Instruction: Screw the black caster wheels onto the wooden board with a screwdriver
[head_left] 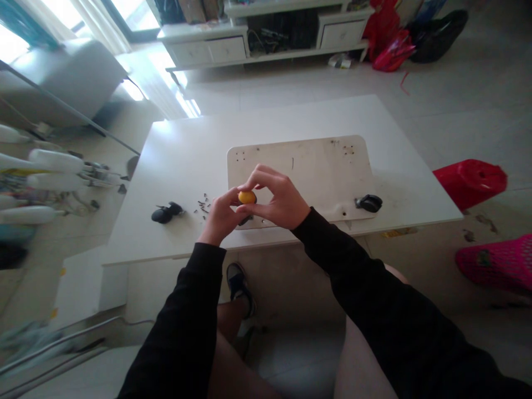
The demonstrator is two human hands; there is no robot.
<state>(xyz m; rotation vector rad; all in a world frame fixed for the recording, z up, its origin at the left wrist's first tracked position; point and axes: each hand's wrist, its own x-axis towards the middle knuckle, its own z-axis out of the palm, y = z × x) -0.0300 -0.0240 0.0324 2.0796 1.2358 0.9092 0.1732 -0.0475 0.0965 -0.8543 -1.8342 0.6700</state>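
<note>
Both my hands meet over the near left corner of a white board (316, 166) that lies flat on the white table (187, 155). My right hand (277, 200) curls its fingers round a yellow-orange screwdriver handle (247, 197). My left hand (219, 216) pinches closed just beside and below that handle, over a dark part (245, 220) on the board that I cannot make out. A black caster wheel (368, 203) sits at the board's near right corner. Another black caster wheel (165, 213) lies loose on the table to the left, with several small screws (203, 204) scattered beside it.
A red bin (471, 180) and a pink mesh object (499, 263) stand on the floor to the right. A white low cabinet (266, 39) lines the far wall, red bags (386, 39) beside it. White rack tubes (45, 183) crowd the left. My shoe (239, 285) shows under the table.
</note>
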